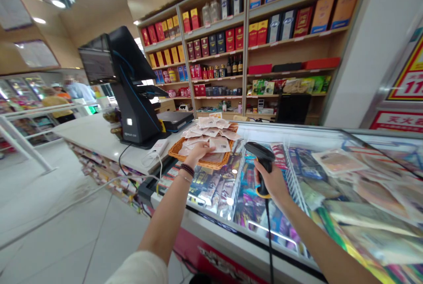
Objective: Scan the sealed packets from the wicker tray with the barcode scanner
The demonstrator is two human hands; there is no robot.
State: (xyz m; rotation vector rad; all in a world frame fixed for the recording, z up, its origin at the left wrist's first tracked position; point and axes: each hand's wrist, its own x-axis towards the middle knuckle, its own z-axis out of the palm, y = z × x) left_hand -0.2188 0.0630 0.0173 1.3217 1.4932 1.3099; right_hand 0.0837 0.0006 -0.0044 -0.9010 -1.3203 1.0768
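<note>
My left hand (198, 151), with dark beads on the wrist, reaches over an orange wicker basket (174, 151). Its fingers close on the left edge of a flat, pale packet (220, 145). Many similar packets (206, 130) are heaped in the basket, which rests by the edge of the freezer's glass top. In my right hand (274, 182) is a black barcode scanner (260, 152), held upright by its handle with a yellow-orange part at the grip. A dark cable (269, 240) hangs down from it. The scanner's head is above the freezer, to the right of the basket.
A chest freezer (218, 218) holds several wrapped goods; more flat packets (337, 160) lie at its right. Left of the basket stand a black checkout terminal (135, 94) and a white box (158, 146) with cables on the counter (89, 132). Shelves of boxes (214, 43) line the back. People (57, 103) stand far left.
</note>
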